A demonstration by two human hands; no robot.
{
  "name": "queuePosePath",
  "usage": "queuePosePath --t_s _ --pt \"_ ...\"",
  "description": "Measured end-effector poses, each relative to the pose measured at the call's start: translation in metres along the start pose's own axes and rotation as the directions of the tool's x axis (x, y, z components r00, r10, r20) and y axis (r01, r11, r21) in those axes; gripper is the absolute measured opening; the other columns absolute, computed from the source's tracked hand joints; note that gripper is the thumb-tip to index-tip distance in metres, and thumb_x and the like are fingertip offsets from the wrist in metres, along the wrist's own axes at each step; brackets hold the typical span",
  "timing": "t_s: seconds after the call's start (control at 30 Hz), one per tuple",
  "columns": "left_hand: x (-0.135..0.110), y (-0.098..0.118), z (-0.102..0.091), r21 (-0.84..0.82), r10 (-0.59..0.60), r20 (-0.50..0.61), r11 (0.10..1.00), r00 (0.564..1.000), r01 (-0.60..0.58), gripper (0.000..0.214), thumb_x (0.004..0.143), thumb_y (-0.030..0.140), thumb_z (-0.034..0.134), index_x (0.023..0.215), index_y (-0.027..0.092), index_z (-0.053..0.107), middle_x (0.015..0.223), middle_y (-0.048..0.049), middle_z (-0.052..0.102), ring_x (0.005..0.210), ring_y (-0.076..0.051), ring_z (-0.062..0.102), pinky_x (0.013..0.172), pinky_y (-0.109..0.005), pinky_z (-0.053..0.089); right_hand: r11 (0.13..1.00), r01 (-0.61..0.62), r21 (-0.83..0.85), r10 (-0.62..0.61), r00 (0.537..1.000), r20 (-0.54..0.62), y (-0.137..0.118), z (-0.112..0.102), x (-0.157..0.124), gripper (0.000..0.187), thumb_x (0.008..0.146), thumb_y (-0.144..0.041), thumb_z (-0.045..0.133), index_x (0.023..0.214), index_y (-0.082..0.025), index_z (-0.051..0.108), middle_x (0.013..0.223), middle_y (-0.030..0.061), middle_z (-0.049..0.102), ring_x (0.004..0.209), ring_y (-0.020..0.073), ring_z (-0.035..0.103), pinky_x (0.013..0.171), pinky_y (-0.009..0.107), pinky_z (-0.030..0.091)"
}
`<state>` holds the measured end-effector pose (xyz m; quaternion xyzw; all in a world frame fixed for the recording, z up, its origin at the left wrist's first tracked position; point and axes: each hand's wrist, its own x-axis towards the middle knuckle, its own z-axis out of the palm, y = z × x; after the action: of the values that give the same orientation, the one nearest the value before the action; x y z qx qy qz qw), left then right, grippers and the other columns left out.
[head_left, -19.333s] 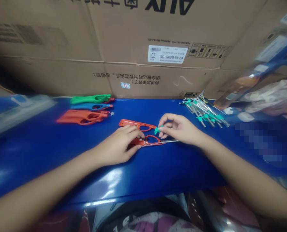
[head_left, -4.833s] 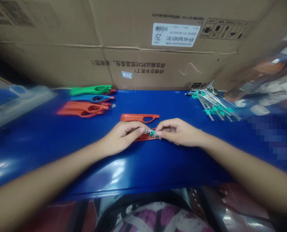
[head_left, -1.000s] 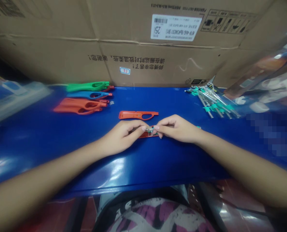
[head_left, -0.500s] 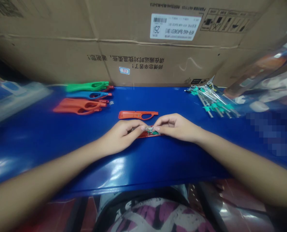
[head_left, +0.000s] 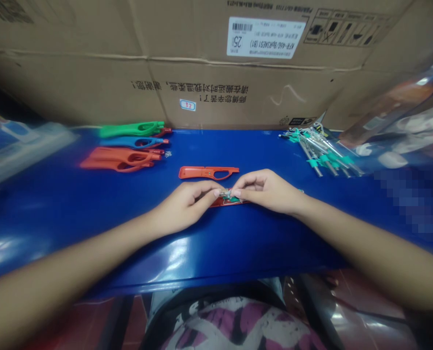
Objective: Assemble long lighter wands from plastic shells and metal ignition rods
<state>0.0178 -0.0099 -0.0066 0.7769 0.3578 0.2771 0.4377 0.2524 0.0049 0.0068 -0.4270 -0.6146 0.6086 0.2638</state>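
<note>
Between my hands an orange-red lighter shell half (head_left: 219, 202) lies on the blue table, partly covered by my fingers. My left hand (head_left: 183, 206) is closed, with thumb and forefinger pinching a small silvery metal part (head_left: 224, 194) over that shell. From the other side my right hand (head_left: 270, 192) pinches at the same small assembly, near its green piece (head_left: 234, 199) and a thin white wire. Its fingertips hide exactly what they grip. Just beyond my hands rests a second orange shell half (head_left: 196, 172), inner side up, with a looped handle opening.
At the back left lie stacked shells in green (head_left: 129, 130), blue (head_left: 129, 142) and orange (head_left: 116, 159), beside a few tiny screws (head_left: 168, 154). Metal rods with green parts (head_left: 325, 153) are heaped at the back right. A cardboard box (head_left: 103, 68) walls off the table's rear.
Both hands stay over the shell, still pinching the small assembly. Only slight finger shifts show, and a pale tip now appears beyond my right wrist.
</note>
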Motion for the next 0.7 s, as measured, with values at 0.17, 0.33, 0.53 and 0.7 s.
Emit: queuePosePath --t_s 0.17,0.33,0.53,0.7 --pt "-0.0015 0.0011 0.0023 -0.025 -0.009 -0.003 1.000 1.000 0.009 0.032 0.104 0.038 0.048 0.110 0.016 0.071 0.107 -0.0068 0.076 0.094 -0.019 0.071 0.087 -0.030 0.053 1.000 -0.025 -0.004 0.025 1.000 -0.004 -0.0028 0.0009 0.0000 0.029 0.066 -0.038 0.089 0.078 -0.015 0.075 0.077 0.0023 0.073 0.070 0.0115 0.062 0.071 0.027 0.050" --pt "-0.0024 0.0040 0.0024 0.042 0.004 0.000 0.999 1.000 -0.004 0.033 0.104 0.037 0.047 0.112 0.016 0.071 0.106 -0.0066 0.076 0.094 -0.020 0.071 0.086 -0.031 0.053 1.000 -0.021 -0.023 0.021 1.000 0.003 -0.0034 -0.0001 -0.0005 0.027 0.068 -0.038 0.087 0.077 -0.015 0.076 0.071 0.0010 0.070 0.066 0.0115 0.060 0.069 0.028 0.049" --pt "-0.0003 0.0018 0.0003 0.038 0.037 -0.015 0.999 0.999 -0.037 0.032 0.104 0.038 0.049 0.112 0.017 0.071 0.110 -0.0065 0.076 0.099 -0.020 0.071 0.092 -0.031 0.052 1.000 -0.020 0.013 0.021 0.998 -0.051 -0.0028 0.0028 0.0003 0.024 0.071 -0.036 0.085 0.076 -0.015 0.074 0.076 0.0017 0.072 0.070 0.0114 0.062 0.072 0.027 0.050" --pt "0.0010 0.0012 -0.0011 0.020 0.009 -0.029 1.000 1.000 -0.009 0.033 0.104 0.042 0.050 0.112 0.017 0.071 0.110 -0.0060 0.076 0.100 -0.020 0.070 0.094 -0.032 0.052 0.997 -0.030 0.073 0.037 0.995 -0.092 -0.0041 0.0051 0.0014 0.025 0.066 -0.034 0.087 0.073 -0.016 0.072 0.069 -0.0012 0.068 0.061 0.0088 0.057 0.061 0.025 0.045"
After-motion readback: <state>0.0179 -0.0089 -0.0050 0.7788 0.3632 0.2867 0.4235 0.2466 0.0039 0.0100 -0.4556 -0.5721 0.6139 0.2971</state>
